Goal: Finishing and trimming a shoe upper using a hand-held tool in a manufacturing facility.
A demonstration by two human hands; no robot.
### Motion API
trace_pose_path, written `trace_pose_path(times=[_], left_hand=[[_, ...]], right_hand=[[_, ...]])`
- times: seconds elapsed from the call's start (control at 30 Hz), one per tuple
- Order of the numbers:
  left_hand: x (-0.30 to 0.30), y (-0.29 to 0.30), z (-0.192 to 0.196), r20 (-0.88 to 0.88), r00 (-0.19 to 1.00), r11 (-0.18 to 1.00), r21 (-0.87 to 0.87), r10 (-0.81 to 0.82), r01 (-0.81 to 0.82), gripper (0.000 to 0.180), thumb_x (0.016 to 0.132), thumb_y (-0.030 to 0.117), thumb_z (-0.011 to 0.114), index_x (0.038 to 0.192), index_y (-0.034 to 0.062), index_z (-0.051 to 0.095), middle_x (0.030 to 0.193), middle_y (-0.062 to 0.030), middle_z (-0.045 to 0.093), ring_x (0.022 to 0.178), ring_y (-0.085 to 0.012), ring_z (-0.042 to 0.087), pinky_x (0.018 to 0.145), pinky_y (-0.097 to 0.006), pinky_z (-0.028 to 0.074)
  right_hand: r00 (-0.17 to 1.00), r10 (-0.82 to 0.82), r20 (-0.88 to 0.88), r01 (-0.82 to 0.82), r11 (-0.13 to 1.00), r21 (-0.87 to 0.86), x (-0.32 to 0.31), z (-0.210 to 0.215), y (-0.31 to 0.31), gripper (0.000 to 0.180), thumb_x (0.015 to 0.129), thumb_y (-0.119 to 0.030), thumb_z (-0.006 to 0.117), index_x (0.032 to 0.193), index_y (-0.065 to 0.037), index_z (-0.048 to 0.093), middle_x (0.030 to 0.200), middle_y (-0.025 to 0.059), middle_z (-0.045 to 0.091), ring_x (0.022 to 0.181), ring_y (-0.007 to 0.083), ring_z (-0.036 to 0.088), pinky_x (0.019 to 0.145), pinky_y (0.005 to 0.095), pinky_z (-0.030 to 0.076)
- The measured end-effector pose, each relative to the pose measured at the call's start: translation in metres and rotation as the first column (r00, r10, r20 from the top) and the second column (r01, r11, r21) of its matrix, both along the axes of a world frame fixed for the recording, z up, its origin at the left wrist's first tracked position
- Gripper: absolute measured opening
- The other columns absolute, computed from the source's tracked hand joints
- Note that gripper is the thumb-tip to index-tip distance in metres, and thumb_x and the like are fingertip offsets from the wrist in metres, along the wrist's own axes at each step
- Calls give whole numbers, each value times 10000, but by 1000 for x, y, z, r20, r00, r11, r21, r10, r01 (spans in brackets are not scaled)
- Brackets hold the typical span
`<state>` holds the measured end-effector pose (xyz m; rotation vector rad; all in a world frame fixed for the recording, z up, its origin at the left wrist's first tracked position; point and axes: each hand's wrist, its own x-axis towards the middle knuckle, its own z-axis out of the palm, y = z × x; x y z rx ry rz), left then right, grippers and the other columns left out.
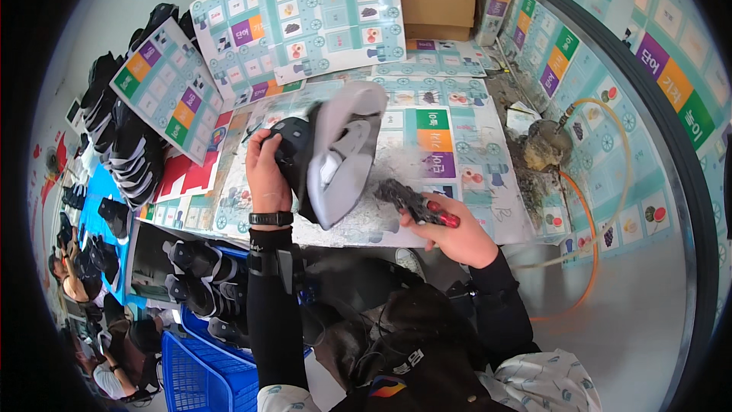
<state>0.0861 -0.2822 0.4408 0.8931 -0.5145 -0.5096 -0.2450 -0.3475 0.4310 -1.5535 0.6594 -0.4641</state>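
A black shoe with a pale grey and white sole is in my left hand, over the worktable. The sole faces right, and its edges are slightly blurred. My left fingers wrap round the black upper. Just right of the shoe, my right hand is closed round a grimy dark tool with red parts, perhaps a spray or air gun. Its dark end points up and left toward the sole, apart from it. My palm hides part of the tool.
Printed cardboard sheets stand behind the stained worktable. At right, a dirty round metal fitting joins an orange hose and a pale hose. Black-and-grey shoes pile at left, above blue baskets. Other people sit far left.
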Motion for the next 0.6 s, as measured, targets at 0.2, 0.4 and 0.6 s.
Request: trace_pose_path(times=[0.2,0.4,0.6], left_hand=[[15,-11,-63,29,999,997,58,44,-45,174,1029,146,743,993,115,576,939,27,637,842,-69,590,749,-216,486],[12,-3,-61,30,1000,999,44,3,-4,219,1018,95,746,983,128,532,937,2,671,827,-85,646,736,-241,544],[18,8,-65,23,999,999,9,-36,36,219,1019,76,739,988,129,529,953,-1,678,848,-83,648,755,-238,530]], right_hand=[[987,-109,-120,51,910,-411,33,3,-5,253,862,-149,617,1056,8,656,901,297,667,879,545,610,762,566,492],[988,-97,-124,29,886,-463,39,-12,-5,217,850,-120,597,1008,7,673,866,314,654,897,540,615,762,569,482],[991,-106,-77,54,866,-498,45,-21,3,174,810,-99,650,955,-3,652,817,260,647,835,498,619,721,506,493]])
